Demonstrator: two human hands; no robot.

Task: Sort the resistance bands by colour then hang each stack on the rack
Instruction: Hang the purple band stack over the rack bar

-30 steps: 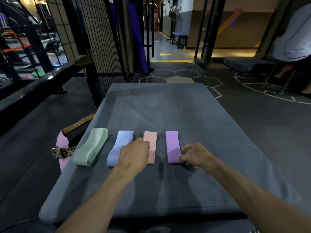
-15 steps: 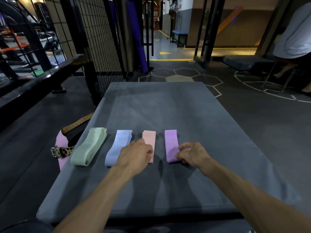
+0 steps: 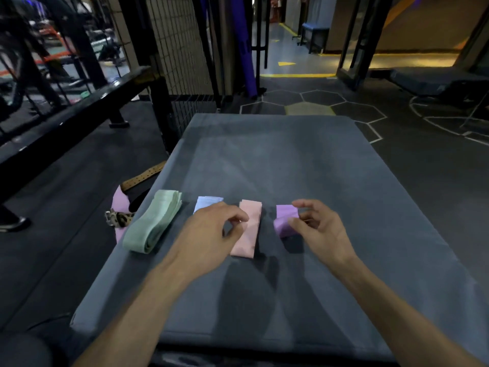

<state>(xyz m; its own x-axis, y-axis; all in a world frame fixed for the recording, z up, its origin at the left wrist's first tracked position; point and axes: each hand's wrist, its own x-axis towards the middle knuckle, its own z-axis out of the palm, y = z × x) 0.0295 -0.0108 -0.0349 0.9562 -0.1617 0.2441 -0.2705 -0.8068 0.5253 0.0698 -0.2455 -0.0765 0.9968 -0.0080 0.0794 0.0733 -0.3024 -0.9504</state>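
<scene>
Head view: grey padded counter [image 3: 291, 160] with four band stacks in a row across its near half. Left to right: green stack [image 3: 152, 225], thickest, lying at a slant near the counter's left edge; blue stack [image 3: 207, 206], mostly hidden under the left hand, only its far end showing; pink stack [image 3: 247, 231], flat, long axis running near-far; purple stack [image 3: 285, 219], near end lifted and folded up off the counter. Left hand [image 3: 209, 237] sits palm-down over the blue stack, fingers curled, fingertips right at the pink stack's left edge; grip narrow, can't tell if it actually pinches either stack. Right hand [image 3: 316, 229] is at the purple stack's right side, thumb and fingers part curled around its raised near end; grip on purple looks loose, contact at the thumb side, exact pinch blurred. Stacks are apart from each other, gaps of bare counter between them. Off the counter's left edge, on the floor: a tan perforated belt [image 3: 141, 176], a leopard-print strap [image 3: 119, 218] and a pink item [image 3: 119, 205] partly under them. Black rail [image 3: 71, 123] and wire mesh panel [image 3: 180, 49] far left.
</scene>
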